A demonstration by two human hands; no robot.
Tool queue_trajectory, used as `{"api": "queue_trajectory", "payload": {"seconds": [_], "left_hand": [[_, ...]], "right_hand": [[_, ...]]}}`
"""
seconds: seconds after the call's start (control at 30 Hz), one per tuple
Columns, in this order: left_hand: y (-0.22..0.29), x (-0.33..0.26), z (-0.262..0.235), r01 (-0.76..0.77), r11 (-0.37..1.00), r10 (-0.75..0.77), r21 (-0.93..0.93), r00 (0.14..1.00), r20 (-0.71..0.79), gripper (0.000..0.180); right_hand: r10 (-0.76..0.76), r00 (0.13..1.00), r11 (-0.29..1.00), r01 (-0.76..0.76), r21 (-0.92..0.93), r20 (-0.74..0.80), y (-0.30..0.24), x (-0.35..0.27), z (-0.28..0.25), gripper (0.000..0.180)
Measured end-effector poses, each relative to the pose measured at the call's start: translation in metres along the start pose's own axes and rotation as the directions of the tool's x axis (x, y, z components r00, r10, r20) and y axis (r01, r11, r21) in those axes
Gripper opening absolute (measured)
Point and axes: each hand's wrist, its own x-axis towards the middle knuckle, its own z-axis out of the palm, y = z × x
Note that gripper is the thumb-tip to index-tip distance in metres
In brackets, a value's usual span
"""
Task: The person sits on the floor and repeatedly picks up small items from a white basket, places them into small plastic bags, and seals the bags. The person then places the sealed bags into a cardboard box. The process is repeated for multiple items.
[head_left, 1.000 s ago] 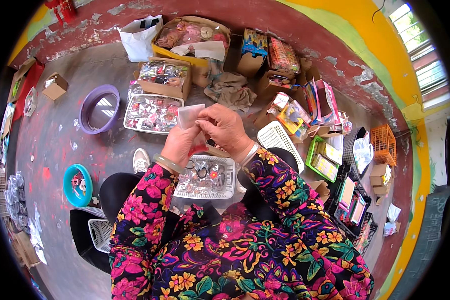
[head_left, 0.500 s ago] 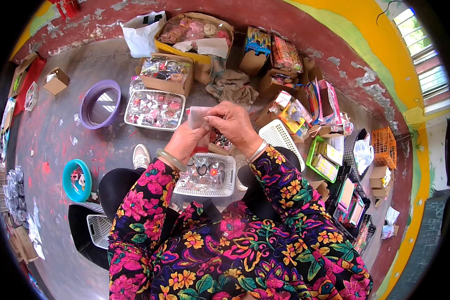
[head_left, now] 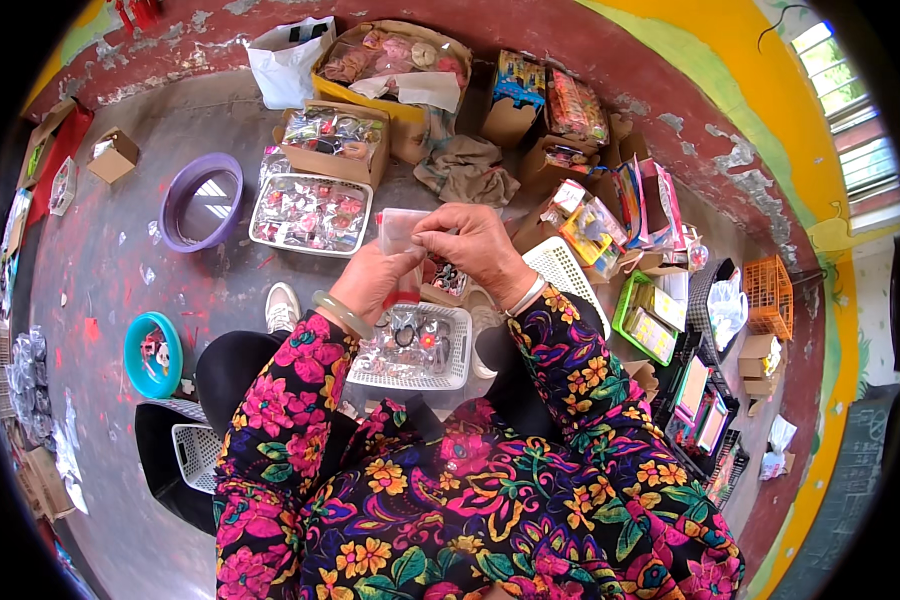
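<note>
A stack of clear plastic bags (head_left: 398, 228) with a red strip at its lower end stands up between my hands. My left hand (head_left: 372, 280) is closed around its lower part, with the thumb pressed on the front. My right hand (head_left: 477, 250) pinches at the right edge of the bags, thumb against bent fingers; whatever small thing lies between the fingertips is hidden. Below my hands, a white plastic basket (head_left: 458, 352) between my legs holds clear-packed hair ties and small ornaments.
Beyond my hands stand a white tray (head_left: 258, 243) of packed trinkets and a cardboard box (head_left: 345, 165). A purple basin (head_left: 170, 205) and a turquoise basin (head_left: 133, 352) are on the left. On the right are a white basket (head_left: 572, 275), a green basket (head_left: 658, 352) and an orange crate (head_left: 767, 292).
My right hand has shifted slightly to the right, and the bags have moved a little with it. Both hands keep their grip.
</note>
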Motion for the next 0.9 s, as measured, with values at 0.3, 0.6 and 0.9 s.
{"api": "queue_trajectory", "payload": {"seconds": [0.3, 0.6, 0.9], "left_hand": [[0.001, -0.004, 0.006, 0.062, 0.998, -0.063, 0.014, 0.996, 0.060, 0.026], [-0.002, -0.005, 0.002, 0.072, 0.996, -0.075, 0.050, 0.995, 0.060, 0.032], [-0.001, -0.007, 0.001, 0.113, 0.987, -0.126, 0.116, 0.985, 0.120, 0.034]], "right_hand": [[0.055, 0.998, 0.977, -0.056, -0.204, -0.013, -0.005, 0.000, -0.004, 0.011], [-0.004, 1.000, 0.991, 0.002, -0.136, -0.017, 0.006, -0.002, -0.005, 0.013], [0.200, 0.980, 0.974, -0.200, -0.107, -0.012, -0.011, -0.004, -0.012, 0.010]]}}
